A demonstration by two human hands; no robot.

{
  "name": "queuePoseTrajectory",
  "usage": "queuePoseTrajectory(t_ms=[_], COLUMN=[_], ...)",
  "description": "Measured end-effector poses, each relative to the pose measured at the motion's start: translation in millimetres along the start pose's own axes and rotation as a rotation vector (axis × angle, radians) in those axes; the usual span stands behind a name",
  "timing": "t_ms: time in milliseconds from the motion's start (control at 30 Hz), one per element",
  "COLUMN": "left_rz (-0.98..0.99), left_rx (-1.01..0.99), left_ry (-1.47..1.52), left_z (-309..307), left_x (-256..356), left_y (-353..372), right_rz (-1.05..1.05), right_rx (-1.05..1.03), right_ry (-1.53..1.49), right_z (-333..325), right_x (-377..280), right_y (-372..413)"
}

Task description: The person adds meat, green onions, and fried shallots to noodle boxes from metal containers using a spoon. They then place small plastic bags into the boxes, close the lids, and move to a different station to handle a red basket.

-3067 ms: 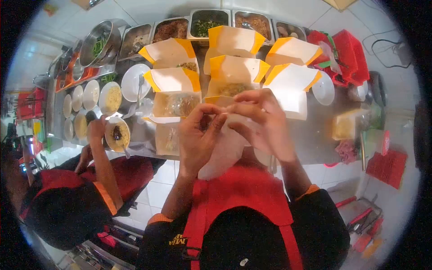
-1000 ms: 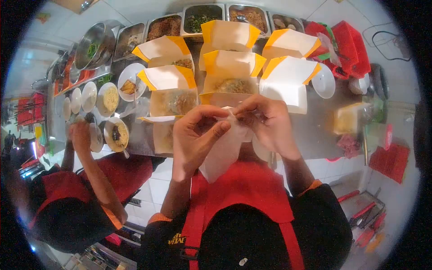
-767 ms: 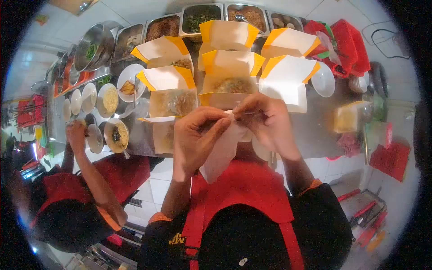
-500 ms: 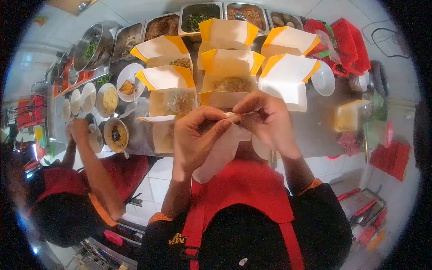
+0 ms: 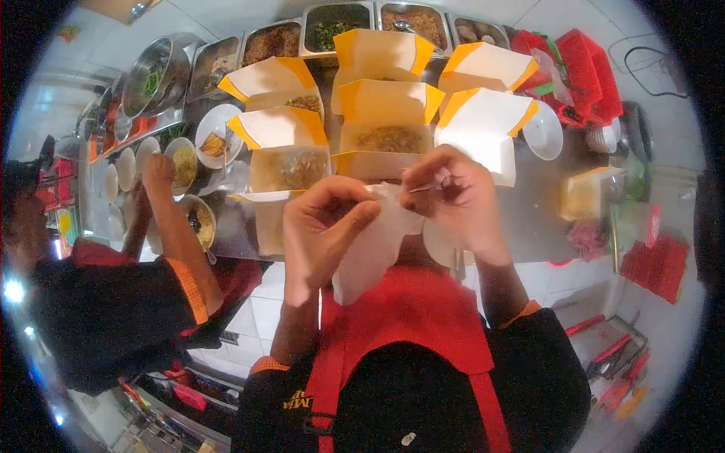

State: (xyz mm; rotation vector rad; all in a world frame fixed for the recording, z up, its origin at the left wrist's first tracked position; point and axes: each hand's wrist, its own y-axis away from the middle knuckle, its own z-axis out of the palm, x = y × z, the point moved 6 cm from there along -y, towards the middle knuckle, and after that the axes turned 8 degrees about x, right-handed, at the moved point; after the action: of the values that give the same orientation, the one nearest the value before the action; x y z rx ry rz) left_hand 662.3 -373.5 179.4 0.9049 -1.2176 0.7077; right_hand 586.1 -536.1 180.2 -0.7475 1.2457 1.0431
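Note:
Near the middle of the view, my left hand (image 5: 328, 226) pinches the upper edge of a thin, whitish translucent bag (image 5: 370, 253) that hangs down in front of the red apron. My right hand (image 5: 457, 200) has its fingers pressed together at the bag's upper right corner. Just beyond my hands stand open white and yellow boxes. One box (image 5: 291, 166) holds food in a clear bag, and the middle box (image 5: 389, 140) holds brownish food. At the right, another box (image 5: 476, 143) shows a bare white inside.
Metal trays of food (image 5: 328, 30) line the back. Bowls (image 5: 219, 136) and a steel basin (image 5: 157, 75) are at the left, beside a co-worker's arm (image 5: 170, 219). Red baskets (image 5: 585, 75), a white bowl (image 5: 542, 132) and a yellowish container (image 5: 585, 195) are on the right.
My hands have moved slightly apart, and more of the bag's top edge shows between them. The co-worker at the left has leaned in, with the hand farther forward over the bowls.

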Motion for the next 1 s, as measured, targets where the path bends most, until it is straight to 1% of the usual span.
queuePoseTrajectory(t_ms=[33, 67, 100, 167, 200, 267, 300, 333, 400, 433, 467, 500, 533, 600, 667, 733, 767, 800, 833, 900, 933, 1000], left_rz=[0.029, 0.031, 0.043, 0.098, 0.097, 0.174, 0.249, 0.250, 0.305, 0.286, 0.285, 0.335, 0.384, 0.375, 0.374, 0.336, 0.312, 0.289, 0.290, 0.133, 0.133, 0.138], left_rx=[0.046, 0.046, 0.118, 0.248, 0.246, 0.397, 0.478, 0.477, 0.544, 0.599, 0.594, 0.654, 0.712, 0.692, 0.773, 0.759, 0.701, 0.643, 0.640, 0.366, 0.366, 0.183], left_ry=[0.008, 0.009, 0.008, 0.043, 0.043, 0.054, -0.017, -0.016, 0.059, 0.031, 0.035, 0.036, 0.039, 0.047, -0.008, -0.032, -0.049, -0.067, -0.063, -0.119, -0.118, -0.291], left_z=[-5.1, -8.7, -17.5, -30.0, -32.7, -48.7, -55.6, -59.4, -73.0, -82.0, -85.3, -90.0, -95.3, -105.3, -114.5, -118.3, -117.3, -114.6, -110.5, -81.7, -72.3, -39.4], left_x=[0.4, -0.5, -0.6, 0.9, 1.6, 8.5, 11.1, 10.8, 13.3, 9.2, 8.3, 10.9, 13.1, 10.7, 11.0, 11.6, 10.9, 9.8, 13.3, 16.8, 22.3, 31.6], left_y=[-1.0, -2.0, -3.3, -5.9, -7.6, -9.1, -10.1, -11.5, -11.8, -13.1, -14.5, -13.2, -11.6, -12.4, -11.6, -11.4, -13.7, -15.6, -14.8, -18.8, -17.9, -20.8], right_rz=[-0.001, -0.043, -0.084, -0.100, -0.115, -0.116, -0.116, -0.118, -0.121, -0.122, -0.162, -0.203, -0.207, -0.257, -0.295, -0.266, -0.267, -0.273, -0.279, -0.246, -0.210, -0.234], right_rx=[-0.001, 0.006, 0.014, 0.030, 0.045, 0.061, 0.075, 0.076, 0.168, 0.171, 0.251, 0.332, 0.337, 0.449, 0.470, 0.488, 0.491, 0.460, 0.428, 0.401, 0.369, 0.337], right_ry=[0.000, -0.022, -0.045, -0.032, -0.019, -0.008, 0.004, 0.004, 0.017, 0.020, 0.059, 0.099, 0.106, 0.122, 0.173, 0.213, 0.216, 0.195, 0.175, 0.172, 0.164, 0.171], right_z=[-2.0, -4.9, -7.1, -9.4, -10.7, -13.0, -14.6, -15.4, -23.5, -28.5, -40.2, -51.0, -56.6, -72.8, -80.3, -83.9, -84.4, -82.2, -79.4, -69.4, -63.0, -53.6], right_x=[-1.1, -4.9, -8.8, -13.2, -15.1, -15.9, -16.4, -18.0, -22.6, -22.2, -22.7, -23.7, -23.4, -25.6, -27.0, -26.2, -25.4, -24.0, -23.7, -25.4, -24.7, -26.7], right_y=[-0.2, -1.0, -1.1, 0.2, 0.8, 1.0, 1.1, 1.4, 2.1, 1.7, 0.8, 0.3, -0.8, 0.5, 1.8, 3.3, 3.6, 2.9, 1.9, 2.3, 1.9, 1.7])
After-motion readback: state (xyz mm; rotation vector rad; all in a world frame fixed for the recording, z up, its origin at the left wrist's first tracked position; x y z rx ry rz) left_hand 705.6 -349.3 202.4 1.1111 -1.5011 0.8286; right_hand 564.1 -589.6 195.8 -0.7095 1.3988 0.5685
